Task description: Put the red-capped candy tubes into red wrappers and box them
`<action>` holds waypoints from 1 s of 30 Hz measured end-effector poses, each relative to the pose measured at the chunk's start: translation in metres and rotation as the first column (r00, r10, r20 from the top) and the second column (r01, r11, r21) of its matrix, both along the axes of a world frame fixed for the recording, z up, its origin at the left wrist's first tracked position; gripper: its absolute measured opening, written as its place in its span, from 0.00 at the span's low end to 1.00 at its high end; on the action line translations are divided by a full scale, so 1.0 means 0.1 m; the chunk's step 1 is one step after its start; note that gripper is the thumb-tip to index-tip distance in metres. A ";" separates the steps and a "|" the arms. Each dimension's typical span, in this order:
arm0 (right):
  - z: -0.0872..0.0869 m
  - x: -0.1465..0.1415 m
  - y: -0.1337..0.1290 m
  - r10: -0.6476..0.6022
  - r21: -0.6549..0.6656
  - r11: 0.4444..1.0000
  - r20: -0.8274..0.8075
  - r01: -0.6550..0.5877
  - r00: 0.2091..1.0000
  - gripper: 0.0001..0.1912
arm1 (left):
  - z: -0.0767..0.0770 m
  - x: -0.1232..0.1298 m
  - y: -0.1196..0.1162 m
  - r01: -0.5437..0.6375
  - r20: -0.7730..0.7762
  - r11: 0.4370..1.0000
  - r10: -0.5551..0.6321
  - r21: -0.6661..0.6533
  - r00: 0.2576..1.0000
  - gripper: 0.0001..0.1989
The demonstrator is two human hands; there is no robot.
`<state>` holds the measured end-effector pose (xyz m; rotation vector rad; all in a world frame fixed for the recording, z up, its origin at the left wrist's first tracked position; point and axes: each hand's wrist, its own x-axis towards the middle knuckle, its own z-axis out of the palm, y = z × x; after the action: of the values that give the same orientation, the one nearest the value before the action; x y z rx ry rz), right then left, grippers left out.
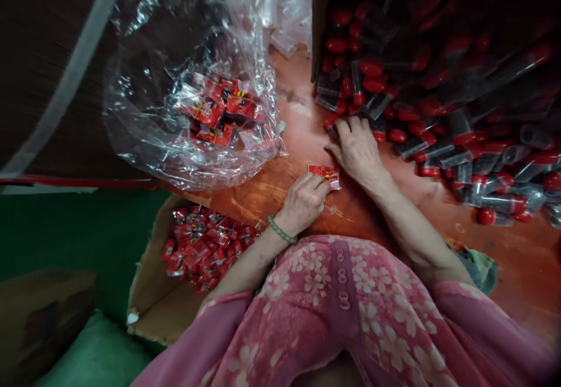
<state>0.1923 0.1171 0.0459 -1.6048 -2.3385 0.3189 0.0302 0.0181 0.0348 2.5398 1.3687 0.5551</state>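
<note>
Left hand (302, 203): apparently pinching a flat red foil sachet (323, 175), long axis crosswise, at lower centre of the frame.
Right hand (357, 150): open, nearer clear plastic tubes with red caps (442, 152), right of centre.

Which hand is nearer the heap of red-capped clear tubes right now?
Right. The right hand is at the heap's near edge, its fingers reaching the red-capped clear tubes. The left hand is farther away, on a red packet.
</note>
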 end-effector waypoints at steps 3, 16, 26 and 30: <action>-0.16 0.00 0.07 -0.019 0.010 1.000 -0.019 0.019 1.000 0.17 | 0.09 0.01 0.01 0.007 -0.010 0.998 -0.008 -0.058 1.000 0.13; 0.20 0.70 -0.60 -0.090 -0.253 0.962 -0.657 -0.107 0.749 0.18 | 0.08 -0.05 0.13 -0.109 0.442 0.990 0.139 -0.093 0.886 0.05; 0.52 0.80 -0.76 0.037 -0.324 0.899 -0.612 -0.294 0.790 0.16 | 0.31 -0.06 0.05 -0.061 0.569 0.977 0.170 -0.205 0.804 0.05; 0.56 0.83 -0.74 0.139 -0.318 0.881 -0.532 -0.349 0.835 0.16 | 0.32 -0.08 0.02 -0.055 0.504 0.992 0.103 -0.110 0.857 0.05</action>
<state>0.2751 0.0429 0.1014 -1.1553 -2.1435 1.1977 0.0223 0.0201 0.0668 2.0527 1.2596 1.0633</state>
